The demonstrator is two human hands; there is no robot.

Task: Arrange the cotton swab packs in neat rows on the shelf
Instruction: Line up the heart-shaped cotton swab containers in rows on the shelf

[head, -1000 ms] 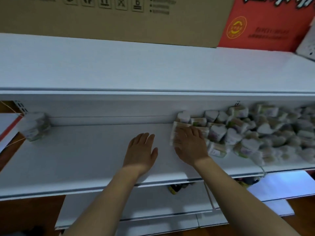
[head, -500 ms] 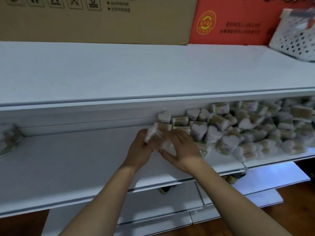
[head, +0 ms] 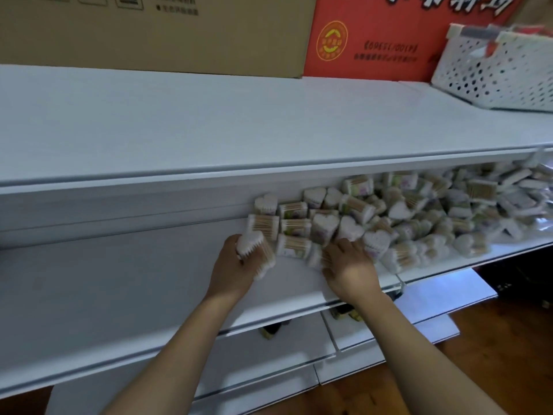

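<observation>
On the left part of the shelf [head: 119,289] the board was bare, and this was where I judged the rows should begin. My left hand [head: 232,269] was curled around one cotton swab pack [head: 256,254], a heart-shaped bundle held with its white tips upward, just left of the heap and a little behind the front edge of the shelf. The grip looked shallow to me, with the pack standing out above the fingers, so it could slip or turn over when I set it down, and a tilted first pack would make the whole row crooked.

Further right, my right hand [head: 350,266] lay palm down on the left border of the pile of packs [head: 404,223]. Its fingers were bent over a blurred pack under them; I could not tell if they really held it or only pressed on it. The danger here was the front edge: this hand was near it, and any pull toward me could drag loose packs over the edge to the lower shelves.

The pile itself ran along the shelf to its right end, with packs lying on each other in all directions. Taking one from the bottom could bring the upper ones sliding down into the free space.
</observation>
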